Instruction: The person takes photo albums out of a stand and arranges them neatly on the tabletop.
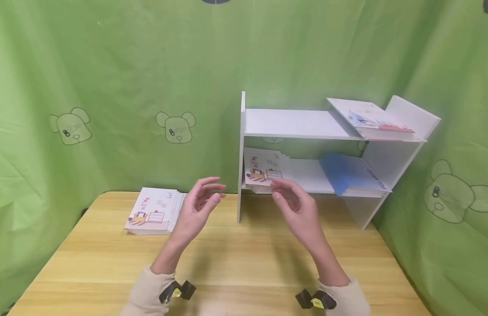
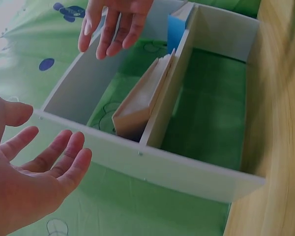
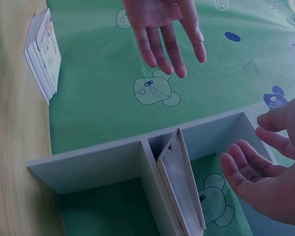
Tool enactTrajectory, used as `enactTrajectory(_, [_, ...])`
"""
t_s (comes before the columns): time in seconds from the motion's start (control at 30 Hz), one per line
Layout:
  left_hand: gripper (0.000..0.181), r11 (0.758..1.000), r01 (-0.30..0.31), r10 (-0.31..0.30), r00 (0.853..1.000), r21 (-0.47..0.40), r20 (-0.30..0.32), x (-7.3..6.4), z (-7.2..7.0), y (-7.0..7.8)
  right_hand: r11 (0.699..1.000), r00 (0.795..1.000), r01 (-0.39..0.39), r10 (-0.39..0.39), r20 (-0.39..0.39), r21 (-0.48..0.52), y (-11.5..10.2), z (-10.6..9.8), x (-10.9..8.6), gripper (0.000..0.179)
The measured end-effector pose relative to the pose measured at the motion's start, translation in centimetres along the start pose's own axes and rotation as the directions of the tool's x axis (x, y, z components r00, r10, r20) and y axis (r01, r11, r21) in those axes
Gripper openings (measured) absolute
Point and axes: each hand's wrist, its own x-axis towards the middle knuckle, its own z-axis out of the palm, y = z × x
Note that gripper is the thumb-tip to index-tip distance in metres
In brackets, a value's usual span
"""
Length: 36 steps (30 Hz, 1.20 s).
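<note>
Both hands hover above the table with nothing in them, palms facing each other and fingers loosely bent. My left hand (image 1: 197,206) is just right of a pile of white picture books (image 1: 151,210) at the table's left. My right hand (image 1: 299,210) is before the white two-tier shelf (image 1: 303,123), overlapping in the head view the books (image 1: 263,164) on its lower tier. Those have the same house-and-furniture cover as the pile. In the right wrist view, the relaxed fingers (image 3: 246,164) stand apart from the shelf.
A book with a pink and blue cover (image 1: 374,116) lies on the shelf's upper tier at the right. Below it lies a blue and white book (image 1: 354,173) marked POLAROID. Green cloth (image 1: 121,66) with bear faces hangs behind and beside the wooden table (image 1: 248,263).
</note>
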Motion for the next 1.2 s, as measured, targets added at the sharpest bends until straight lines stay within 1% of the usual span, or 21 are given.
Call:
enactTrajectory(0.1, [0.039, 1.0, -0.013, 0.013, 1.0, -0.005, 0.009, 0.3, 0.8, 0.0, 1.0, 1.0, 0.004, -0.004, -0.006, -0.01, -0.1, -0.5, 0.0, 0.03])
enactTrajectory(0.3, [0.039, 1.0, -0.012, 0.012, 1.0, -0.027, 0.008, 0.6, 2.1, -0.1, 1.0, 1.0, 0.004, -0.004, -0.004, -0.012, -0.1, -1.2, 0.0, 0.03])
enactTrajectory(0.4, [0.038, 0.999, -0.017, 0.018, 1.0, -0.045, 0.006, 0.8, 2.8, 0.0, 1.0, 1.0, 0.009, -0.01, -0.007, -0.021, -0.1, -1.6, 0.2, 0.03])
enactTrajectory(0.53, [0.038, 0.997, -0.034, 0.035, 0.999, -0.068, 0.021, 1.4, 3.7, 0.3, 0.999, 1.0, 0.021, -0.022, -0.022, -0.027, -0.4, -2.2, 0.3, 0.03])
enactTrajectory(0.67, [0.039, 0.995, -0.047, 0.051, 0.998, -0.087, 0.046, 2.0, 4.7, 0.4, 0.998, 0.998, 0.026, -0.029, -0.05, -0.05, -0.5, -3.1, 0.3, 0.03])
enactTrajectory(0.77, [0.037, 0.994, -0.053, 0.058, 0.997, -0.093, 0.052, 2.4, 5.5, 0.4, 0.997, 0.998, 0.026, -0.031, -0.064, -0.068, -0.5, -3.9, 0.3, 0.03])
enactTrajectory(1.03, [0.036, 0.99, -0.071, 0.078, 0.996, -0.126, 0.049, 3.5, 7.4, 0.5, 0.993, 0.995, 0.031, -0.042, -0.089, -0.117, -0.6, -6.1, 0.2, 0.033])
enactTrajectory(1.2, [0.034, 0.99, -0.076, 0.081, 0.996, -0.117, 0.044, 4.1, 8.5, 0.6, 0.99, 0.993, 0.03, -0.045, -0.105, -0.139, -0.5, -7.4, 0.1, 0.035])
